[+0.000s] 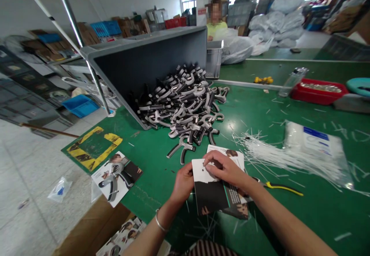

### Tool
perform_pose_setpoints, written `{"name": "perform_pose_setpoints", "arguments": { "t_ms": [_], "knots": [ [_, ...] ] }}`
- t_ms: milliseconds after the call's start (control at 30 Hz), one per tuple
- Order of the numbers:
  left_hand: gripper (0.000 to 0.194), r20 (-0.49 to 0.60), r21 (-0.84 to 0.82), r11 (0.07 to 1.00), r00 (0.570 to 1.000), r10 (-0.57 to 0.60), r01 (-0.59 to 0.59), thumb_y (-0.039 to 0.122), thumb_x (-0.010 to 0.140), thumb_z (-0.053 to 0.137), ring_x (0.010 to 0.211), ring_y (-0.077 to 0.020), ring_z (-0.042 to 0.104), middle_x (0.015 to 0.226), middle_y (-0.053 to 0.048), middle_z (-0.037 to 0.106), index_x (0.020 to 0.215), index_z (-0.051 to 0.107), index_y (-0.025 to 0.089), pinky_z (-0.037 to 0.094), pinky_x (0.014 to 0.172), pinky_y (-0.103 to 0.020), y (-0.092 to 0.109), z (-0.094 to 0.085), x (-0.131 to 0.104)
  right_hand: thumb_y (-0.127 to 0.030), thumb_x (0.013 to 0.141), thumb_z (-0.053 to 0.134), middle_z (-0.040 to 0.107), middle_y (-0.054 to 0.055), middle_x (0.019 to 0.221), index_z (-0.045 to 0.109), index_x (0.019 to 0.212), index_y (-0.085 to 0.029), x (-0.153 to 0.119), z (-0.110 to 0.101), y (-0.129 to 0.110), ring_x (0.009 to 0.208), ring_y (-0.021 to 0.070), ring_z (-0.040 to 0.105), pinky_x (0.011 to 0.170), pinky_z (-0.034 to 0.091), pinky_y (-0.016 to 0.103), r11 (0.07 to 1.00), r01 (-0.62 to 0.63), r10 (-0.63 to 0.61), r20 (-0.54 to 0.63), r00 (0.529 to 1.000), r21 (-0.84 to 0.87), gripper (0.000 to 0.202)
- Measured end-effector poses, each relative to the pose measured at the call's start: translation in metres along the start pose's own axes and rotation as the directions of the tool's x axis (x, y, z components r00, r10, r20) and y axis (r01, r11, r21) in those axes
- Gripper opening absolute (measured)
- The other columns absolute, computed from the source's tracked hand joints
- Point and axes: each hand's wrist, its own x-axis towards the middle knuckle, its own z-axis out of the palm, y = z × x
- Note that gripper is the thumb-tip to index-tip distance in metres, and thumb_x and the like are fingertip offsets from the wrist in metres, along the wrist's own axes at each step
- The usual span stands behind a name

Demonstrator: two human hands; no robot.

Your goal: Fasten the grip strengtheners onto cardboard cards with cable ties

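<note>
A printed cardboard card [209, 196], white above and black below with small holes near its top, is in front of me. My left hand [185, 181] is closed on the card's left edge, fingers behind it. My right hand [224, 167] lies over the card's upper part, thumb and forefinger pinched beside the holes; whatever is between them is too small to make out. More printed cards [238, 157] lie beneath. Beyond my hands is a heap of grey-and-black hand grip strengtheners [187, 105], spilling from a tipped grey crate [144, 42].
White cable ties [268, 152] and their plastic bag [315, 140] lie right, near yellow-handled pliers [285, 188]. A card with a grip strengthener [117, 179] is at the left table edge, above a cardboard box [89, 225]. A red tray [319, 92] stands far right. Another person [216, 26] is behind the crate.
</note>
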Motion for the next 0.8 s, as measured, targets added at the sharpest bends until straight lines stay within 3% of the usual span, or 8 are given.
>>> {"name": "perform_pose_setpoints", "arguments": {
  "t_ms": [133,300,433,567,667,800],
  "knots": [
    [0.029,0.006,-0.068,0.998,1.000,-0.011,0.012,0.024,0.071,0.074,0.085,-0.0203,0.066,0.093,-0.003,0.073,0.099,0.073,0.020,0.051,0.079,-0.029,0.002,-0.009,0.000,-0.031,0.079,0.075,0.064,0.005,0.111,0.062,0.094,-0.023,0.000,0.002,-0.002,0.105,0.0233,0.055,0.096,0.041,0.038,0.996,0.038,-0.038,0.006,0.999,-0.076,0.021],
    [0.021,0.044,0.136,0.990,0.999,0.032,-0.038,0.020,0.078,0.066,0.082,-0.0189,0.063,0.088,-0.004,0.072,0.095,0.077,0.019,0.050,0.076,-0.027,-0.003,-0.020,-0.002,-0.029,0.087,0.067,0.067,0.004,0.103,0.065,0.096,-0.024,-0.002,0.003,0.005,0.101,0.0220,0.057,0.094,0.042,0.038,0.998,0.031,-0.031,0.000,1.000,-0.050,0.010],
    [0.019,0.062,0.152,0.988,0.998,0.023,-0.032,0.020,0.075,0.068,0.082,-0.0204,0.065,0.091,-0.005,0.074,0.091,0.078,0.018,0.051,0.079,-0.030,-0.004,-0.008,-0.004,-0.029,0.089,0.063,0.067,0.004,0.097,0.066,0.094,-0.022,0.001,0.001,0.007,0.094,0.0201,0.059,0.087,0.045,0.035,1.000,-0.004,0.004,-0.033,0.999,0.019,0.008],
    [0.017,-0.027,0.109,0.994,1.000,0.013,-0.010,0.020,0.071,0.070,0.080,-0.0207,0.066,0.085,-0.005,0.074,0.085,0.077,0.015,0.053,0.077,-0.031,0.006,0.005,-0.004,-0.028,0.092,0.060,0.066,0.004,0.098,0.064,0.096,-0.022,0.007,0.000,0.004,0.094,0.0189,0.060,0.088,0.044,0.034,0.998,0.043,-0.039,-0.085,0.996,0.051,0.009],
    [0.021,-0.079,0.099,0.994,0.995,0.061,-0.053,0.019,0.075,0.067,0.086,-0.0200,0.066,0.092,-0.004,0.074,0.092,0.077,0.017,0.053,0.080,-0.030,0.018,0.004,-0.006,-0.027,0.092,0.059,0.066,0.005,0.100,0.062,0.097,-0.022,0.007,0.000,0.003,0.095,0.0187,0.059,0.088,0.045,0.033,0.995,0.072,-0.065,-0.108,0.992,0.064,0.008],
    [0.024,-0.022,0.210,0.967,0.988,0.150,-0.142,0.016,0.078,0.064,0.089,-0.0183,0.066,0.099,-0.003,0.074,0.096,0.078,0.022,0.051,0.086,-0.029,0.026,-0.003,-0.009,-0.024,0.094,0.055,0.065,0.005,0.103,0.062,0.100,-0.022,0.003,0.000,0.001,0.098,0.0190,0.058,0.090,0.044,0.035,0.990,0.125,-0.118,-0.104,0.987,0.061,0.010]
  ]
}}
